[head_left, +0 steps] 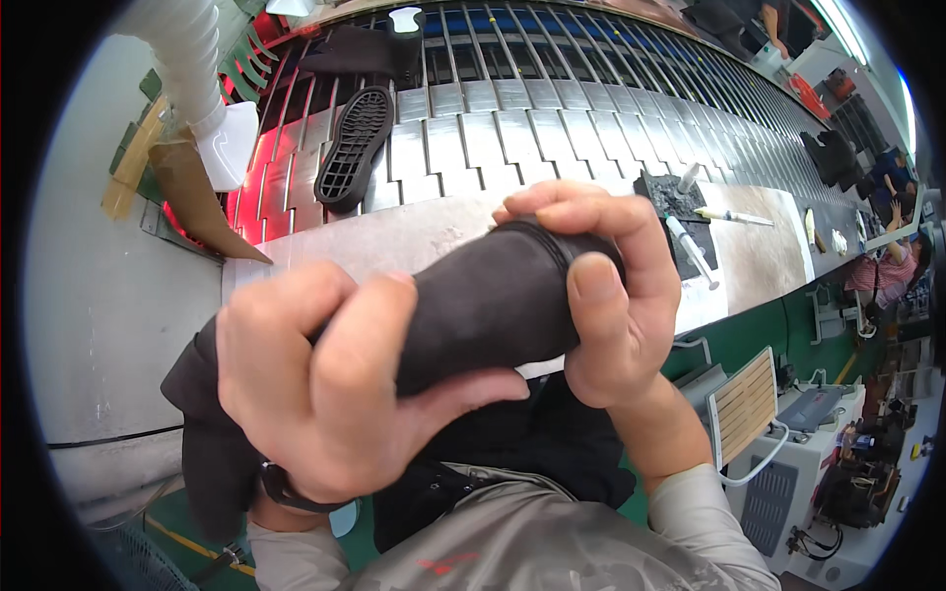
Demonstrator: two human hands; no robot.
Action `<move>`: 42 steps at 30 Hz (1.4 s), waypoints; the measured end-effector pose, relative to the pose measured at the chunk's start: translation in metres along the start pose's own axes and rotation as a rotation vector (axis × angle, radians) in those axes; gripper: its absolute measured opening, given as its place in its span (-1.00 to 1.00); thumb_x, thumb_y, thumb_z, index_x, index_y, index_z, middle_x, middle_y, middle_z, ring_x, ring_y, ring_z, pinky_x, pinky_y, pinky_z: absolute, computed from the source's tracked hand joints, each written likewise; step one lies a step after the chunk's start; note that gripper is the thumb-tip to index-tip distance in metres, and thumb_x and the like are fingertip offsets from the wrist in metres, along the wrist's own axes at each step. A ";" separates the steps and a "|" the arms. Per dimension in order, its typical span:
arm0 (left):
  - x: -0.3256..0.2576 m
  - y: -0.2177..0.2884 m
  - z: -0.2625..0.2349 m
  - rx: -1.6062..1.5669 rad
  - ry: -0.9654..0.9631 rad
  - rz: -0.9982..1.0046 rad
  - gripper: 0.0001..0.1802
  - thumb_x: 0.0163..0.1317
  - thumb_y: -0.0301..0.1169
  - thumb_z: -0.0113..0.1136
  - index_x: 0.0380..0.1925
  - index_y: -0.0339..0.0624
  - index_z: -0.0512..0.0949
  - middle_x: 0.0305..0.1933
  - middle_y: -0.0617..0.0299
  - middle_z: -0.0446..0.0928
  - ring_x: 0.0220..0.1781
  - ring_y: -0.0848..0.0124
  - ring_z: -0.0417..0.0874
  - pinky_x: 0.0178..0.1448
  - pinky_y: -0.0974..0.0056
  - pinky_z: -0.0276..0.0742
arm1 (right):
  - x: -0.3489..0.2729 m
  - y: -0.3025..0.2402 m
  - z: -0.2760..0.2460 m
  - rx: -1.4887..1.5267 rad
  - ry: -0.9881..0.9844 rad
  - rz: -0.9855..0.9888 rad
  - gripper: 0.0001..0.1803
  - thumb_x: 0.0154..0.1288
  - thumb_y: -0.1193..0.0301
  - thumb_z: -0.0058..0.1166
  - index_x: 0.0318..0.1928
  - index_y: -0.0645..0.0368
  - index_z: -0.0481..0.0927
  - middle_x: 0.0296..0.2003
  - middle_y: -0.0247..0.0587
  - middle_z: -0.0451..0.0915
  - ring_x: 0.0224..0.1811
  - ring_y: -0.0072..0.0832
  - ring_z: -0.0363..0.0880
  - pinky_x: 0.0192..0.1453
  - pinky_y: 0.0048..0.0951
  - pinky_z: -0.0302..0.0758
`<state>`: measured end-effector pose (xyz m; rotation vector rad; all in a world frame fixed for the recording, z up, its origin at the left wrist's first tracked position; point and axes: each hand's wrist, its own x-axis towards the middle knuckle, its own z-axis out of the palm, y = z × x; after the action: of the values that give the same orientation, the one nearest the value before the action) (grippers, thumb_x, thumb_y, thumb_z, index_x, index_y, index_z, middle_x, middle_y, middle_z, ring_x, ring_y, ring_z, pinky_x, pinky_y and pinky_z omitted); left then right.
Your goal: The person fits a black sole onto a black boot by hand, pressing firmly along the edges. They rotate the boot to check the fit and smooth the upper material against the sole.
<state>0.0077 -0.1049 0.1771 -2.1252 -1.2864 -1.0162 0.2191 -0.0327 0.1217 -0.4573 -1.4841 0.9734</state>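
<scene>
Here, fingers (357, 360) around shoe upper (483, 305), syringes (693, 253), contents unclear

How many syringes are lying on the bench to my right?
2: the teal-tipped syringe nearer your right hand, and the yellow-tipped syringe farther right. Others may be hidden behind your hand.

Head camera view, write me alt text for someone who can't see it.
A person's left hand and right hand hold a dark boot-like piece between them. Beyond, a black shoe sole lies on a slatted metal surface; a syringe-like tool lies to the right.
</scene>
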 end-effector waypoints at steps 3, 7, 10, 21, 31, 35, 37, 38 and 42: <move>-0.007 0.020 -0.017 -0.053 -0.039 0.109 -0.06 -0.20 0.20 0.77 0.03 -0.22 0.61 -0.10 0.05 0.53 -0.27 0.11 0.60 -0.29 0.06 0.57 | -0.020 0.002 -0.018 -0.025 -0.133 -0.122 -0.47 0.65 0.15 0.18 0.27 0.43 0.52 0.19 0.17 0.62 0.23 -0.20 0.63 0.38 -0.22 0.53; -0.051 0.049 -0.019 -0.047 0.074 0.240 -0.27 0.04 0.18 0.70 0.00 -0.08 0.63 -0.15 0.16 0.53 -0.28 0.23 0.54 -0.20 0.10 0.46 | -0.044 -0.040 -0.057 -0.308 -0.507 -0.137 0.14 0.17 -0.08 0.60 0.48 0.53 0.39 0.29 0.28 0.60 0.30 0.05 0.65 0.33 -0.05 0.63; -0.077 0.067 -0.021 -0.065 0.102 0.206 -0.33 0.11 0.26 0.62 -0.04 0.05 0.61 -0.17 0.26 0.52 -0.25 0.29 0.58 -0.16 0.12 0.47 | -0.058 -0.059 -0.058 -0.508 -0.549 -0.129 0.06 0.10 0.11 0.61 0.48 0.48 0.43 0.23 0.24 0.66 0.17 0.06 0.74 0.22 -0.05 0.70; -0.095 0.077 -0.042 -0.106 -0.013 0.100 -0.23 0.03 0.30 0.64 0.06 0.11 0.55 -0.15 0.31 0.43 -0.18 0.29 0.52 -0.06 0.13 0.45 | -0.079 -0.061 -0.050 -0.677 -0.508 -0.239 -0.03 0.29 0.17 0.50 0.54 0.38 0.32 0.12 0.24 0.75 0.03 -0.04 0.83 0.10 0.03 0.72; -0.092 0.078 -0.019 -0.061 0.148 0.032 -0.28 0.05 0.29 0.63 0.04 0.21 0.55 -0.17 0.36 0.42 -0.19 0.33 0.53 -0.05 0.13 0.44 | -0.071 -0.066 -0.056 -0.728 -0.572 -0.197 -0.24 0.27 0.19 0.49 0.40 0.20 0.52 0.12 0.23 0.74 -0.05 -0.07 0.82 0.07 0.07 0.72; -0.068 0.075 0.007 -0.146 0.311 0.105 -0.85 0.41 -0.12 0.33 -0.07 0.29 0.67 -0.20 0.51 0.49 -0.18 0.48 0.54 0.07 0.20 0.47 | -0.085 -0.073 -0.058 -0.809 -0.460 -0.152 -0.23 0.11 -0.03 0.54 0.21 0.21 0.70 0.15 0.08 0.72 0.11 -0.07 0.77 0.30 0.05 0.61; -0.052 0.069 -0.011 -0.229 0.065 0.212 -0.51 0.35 0.21 0.45 -0.01 0.15 0.61 -0.14 0.39 0.61 -0.15 0.38 0.62 0.03 0.15 0.51 | -0.095 -0.075 -0.057 -0.804 -0.424 -0.135 -0.17 0.03 -0.02 0.61 0.21 0.23 0.67 0.18 0.09 0.70 0.19 -0.02 0.73 0.39 0.11 0.55; -0.045 0.066 -0.005 -0.321 0.056 0.260 -0.57 0.41 0.15 0.40 -0.01 0.13 0.62 -0.10 0.38 0.69 -0.07 0.38 0.67 0.10 0.14 0.54 | -0.103 -0.075 -0.058 -0.805 -0.437 -0.060 -0.17 0.07 0.04 0.59 0.25 0.28 0.58 0.19 0.14 0.70 0.26 0.03 0.70 0.45 0.18 0.48; -0.024 0.061 0.014 -0.445 0.092 0.416 -0.76 0.58 -0.08 0.25 0.01 0.07 0.66 0.09 0.35 0.82 0.20 0.39 0.74 0.38 0.01 0.59 | -0.107 -0.096 -0.059 -0.672 -0.555 0.249 0.09 -0.07 0.13 0.76 0.40 0.32 0.41 0.24 0.12 0.65 0.35 0.08 0.65 0.49 0.09 0.48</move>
<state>0.0593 -0.1368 0.1493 -2.4886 -0.5647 -1.2744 0.3192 -0.1520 0.1253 -0.9211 -2.3126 0.8032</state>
